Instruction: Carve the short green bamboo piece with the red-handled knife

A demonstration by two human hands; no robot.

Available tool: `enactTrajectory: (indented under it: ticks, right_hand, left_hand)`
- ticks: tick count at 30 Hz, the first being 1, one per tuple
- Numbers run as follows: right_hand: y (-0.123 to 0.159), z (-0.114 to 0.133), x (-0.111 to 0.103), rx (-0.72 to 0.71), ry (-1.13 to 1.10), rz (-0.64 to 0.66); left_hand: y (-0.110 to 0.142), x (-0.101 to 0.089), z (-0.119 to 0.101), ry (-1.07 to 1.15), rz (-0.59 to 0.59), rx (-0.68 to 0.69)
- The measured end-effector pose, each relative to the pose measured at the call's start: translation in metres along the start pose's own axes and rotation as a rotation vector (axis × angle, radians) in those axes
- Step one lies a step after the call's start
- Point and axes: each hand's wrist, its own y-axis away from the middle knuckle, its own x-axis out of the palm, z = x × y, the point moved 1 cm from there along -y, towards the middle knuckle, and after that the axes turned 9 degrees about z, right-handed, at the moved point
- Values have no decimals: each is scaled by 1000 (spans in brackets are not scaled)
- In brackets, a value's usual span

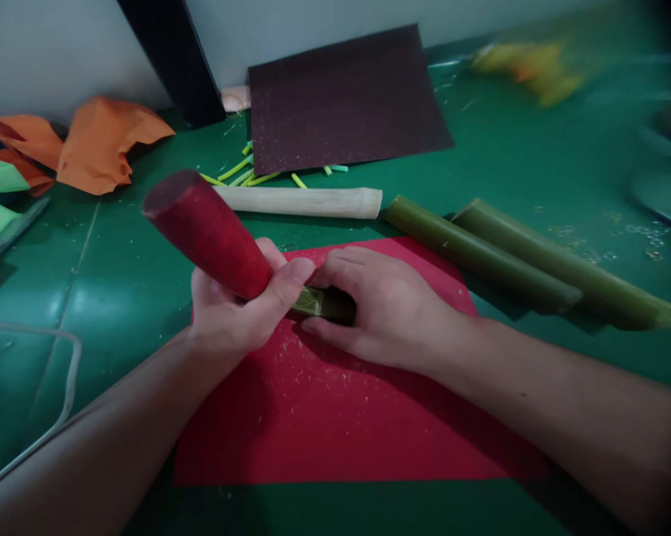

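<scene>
My left hand (pixel 246 298) is closed around a thick red cylinder (pixel 207 231) that looks like a handle; it leans up and to the left, and its lower end is hidden in my grip. A short piece of green bamboo (pixel 310 301) with pale scratched lines lies low between my hands. Curled over its right end, my right hand (pixel 374 301) grips the bamboo with thumb and fingers. The left thumb is close to the scratched part. Both hands are above a red sheet (pixel 335 424) sprinkled with fine shavings.
Beyond the sheet lie a pale stripped bamboo stick (pixel 307 202) and two green bamboo lengths (pixel 497 257). A dark brown sheet (pixel 347 104) covers some yellow-green strips (pixel 238 170). Crumpled orange paper (pixel 104 141), a dark post (pixel 173 59) and small rings (pixel 648 242) are farther out.
</scene>
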Motion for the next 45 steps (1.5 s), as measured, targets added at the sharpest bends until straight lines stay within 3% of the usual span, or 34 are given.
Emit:
enactTrajectory:
  ticks: [8, 14, 21, 37, 45]
  right_hand:
    - [-1, 1, -2, 19, 45, -23]
    - [0, 0, 1, -15, 48, -50]
    - [1, -2, 1, -31, 31, -52]
    - [1, -2, 3, -41, 14, -29]
    - [1, -2, 1, -8, 2, 5]
  left_hand:
    - [-2, 1, -2, -87, -109, 20]
    - [-6, 2, 1, -45, -194, -87]
    - [-5, 0, -1, -49, -106, -21]
    - [-6, 1, -8, -3, -11, -120]
    - [-5, 0, -7, -36, -14, -102]
